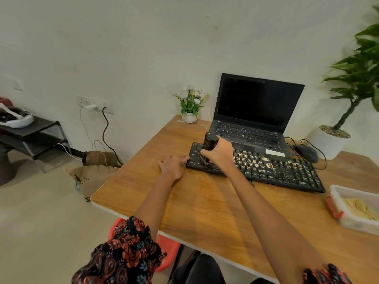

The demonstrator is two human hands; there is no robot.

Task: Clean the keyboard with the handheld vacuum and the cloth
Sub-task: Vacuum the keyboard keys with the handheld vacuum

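Observation:
A black keyboard (272, 171) lies on the wooden table (194, 201), its middle keys strewn with pale yellow crumbs. My right hand (221, 153) grips a black handheld vacuum (209, 143) held upright, with its nozzle down on the keyboard's left end. My left hand (173, 165) rests flat on the table, fingers straight, its fingertips touching the keyboard's left edge. I see no cloth.
An open black laptop (254, 111) stands behind the keyboard, with a wired mouse (306, 152) to its right. A small flower pot (189, 116) is at the back edge. A clear plastic box (356, 208) with yellowish contents sits at the right. A potted plant (332, 140) stands far right.

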